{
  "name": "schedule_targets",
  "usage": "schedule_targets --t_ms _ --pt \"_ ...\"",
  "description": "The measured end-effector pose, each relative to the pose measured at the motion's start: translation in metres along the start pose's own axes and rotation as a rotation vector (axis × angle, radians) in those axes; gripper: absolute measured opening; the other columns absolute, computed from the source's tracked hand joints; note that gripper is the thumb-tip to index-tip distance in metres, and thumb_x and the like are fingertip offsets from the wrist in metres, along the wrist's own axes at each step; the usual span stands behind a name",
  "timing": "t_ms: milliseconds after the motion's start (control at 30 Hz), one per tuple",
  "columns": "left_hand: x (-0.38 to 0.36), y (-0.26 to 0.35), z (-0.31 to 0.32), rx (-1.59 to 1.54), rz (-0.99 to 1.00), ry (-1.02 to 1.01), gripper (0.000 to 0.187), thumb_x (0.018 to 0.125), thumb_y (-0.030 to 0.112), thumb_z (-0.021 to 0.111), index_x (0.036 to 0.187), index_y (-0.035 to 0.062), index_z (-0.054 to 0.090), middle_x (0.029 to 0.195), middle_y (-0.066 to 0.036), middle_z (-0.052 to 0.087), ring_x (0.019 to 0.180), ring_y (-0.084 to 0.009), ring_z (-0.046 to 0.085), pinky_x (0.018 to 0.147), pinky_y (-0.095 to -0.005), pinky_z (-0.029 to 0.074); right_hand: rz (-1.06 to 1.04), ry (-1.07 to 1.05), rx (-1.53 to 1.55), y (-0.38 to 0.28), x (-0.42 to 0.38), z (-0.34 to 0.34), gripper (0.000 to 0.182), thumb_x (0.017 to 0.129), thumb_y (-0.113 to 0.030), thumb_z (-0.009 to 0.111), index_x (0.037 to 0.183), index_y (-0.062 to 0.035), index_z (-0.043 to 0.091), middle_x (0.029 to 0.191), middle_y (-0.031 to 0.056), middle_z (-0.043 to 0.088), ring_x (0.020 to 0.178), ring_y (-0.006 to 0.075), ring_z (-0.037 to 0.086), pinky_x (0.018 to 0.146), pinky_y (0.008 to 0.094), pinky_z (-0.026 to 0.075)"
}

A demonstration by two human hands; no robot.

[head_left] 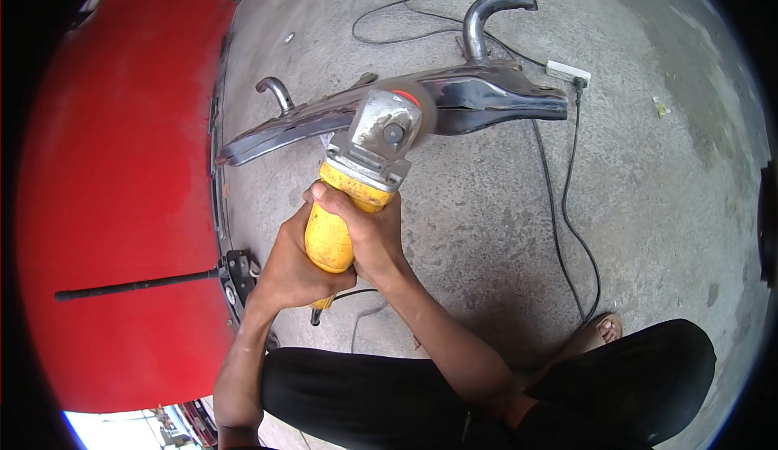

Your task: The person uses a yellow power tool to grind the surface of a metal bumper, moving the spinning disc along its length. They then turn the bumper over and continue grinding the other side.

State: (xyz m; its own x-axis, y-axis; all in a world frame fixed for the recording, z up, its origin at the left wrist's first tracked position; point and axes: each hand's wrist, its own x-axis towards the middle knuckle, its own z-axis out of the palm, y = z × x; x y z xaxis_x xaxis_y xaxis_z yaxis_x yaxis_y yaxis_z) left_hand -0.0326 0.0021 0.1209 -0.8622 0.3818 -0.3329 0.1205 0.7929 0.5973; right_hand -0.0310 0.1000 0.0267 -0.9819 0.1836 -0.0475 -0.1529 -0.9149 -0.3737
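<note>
A yellow angle grinder (331, 235) with a grey metal head is held in both hands at the centre. My left hand (293, 259) wraps round the rear of its body. Nearer the head, my right hand (369, 227) grips the yellow housing, thumb over the top. The grinder's disc (420, 113) looks blurred and overlaps the middle of a dark metal beam (486, 101) lying on the floor. One bent pipe (478, 24) rises from the beam's right part, a smaller one (277, 92) from its left. Whether the disc touches the beam I cannot tell.
A large red panel (130, 190) with a black rod (138, 285) fills the left side. On the concrete floor (486, 247), a white power strip (567, 70) and black cable (555, 199) lie to the right. My black-clad legs (365, 393) are below.
</note>
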Motion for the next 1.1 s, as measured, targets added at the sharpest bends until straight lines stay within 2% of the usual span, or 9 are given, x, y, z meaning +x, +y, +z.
schedule_targets --t_ms 667,1100 --pt "0.0 -0.009 -0.003 0.003 -0.018 0.008 0.082 0.059 0.0 0.087 0.134 -0.0024 0.054 0.113 -0.011 0.068 0.107 -0.0209 0.067 0.098 -0.0363 0.054 0.078 0.004 0.051 0.007 0.003 0.0 0.034 0.09 -0.019 0.08 0.114 -0.0001 0.066 0.096 0.0123 0.074 0.086 0.0181 0.073 0.08 0.0341 0.06" --pt "-0.001 -0.006 0.0 0.016 -0.002 0.006 0.077 0.06 0.001 0.088 0.13 -0.0029 0.056 0.11 -0.012 0.07 0.103 -0.0207 0.069 0.095 -0.0363 0.056 0.024 -0.022 0.05 0.015 0.0 -0.008 0.034 0.09 -0.012 0.078 0.119 -0.0012 0.063 0.098 0.0127 0.074 0.092 0.0185 0.073 0.085 0.0344 0.059"
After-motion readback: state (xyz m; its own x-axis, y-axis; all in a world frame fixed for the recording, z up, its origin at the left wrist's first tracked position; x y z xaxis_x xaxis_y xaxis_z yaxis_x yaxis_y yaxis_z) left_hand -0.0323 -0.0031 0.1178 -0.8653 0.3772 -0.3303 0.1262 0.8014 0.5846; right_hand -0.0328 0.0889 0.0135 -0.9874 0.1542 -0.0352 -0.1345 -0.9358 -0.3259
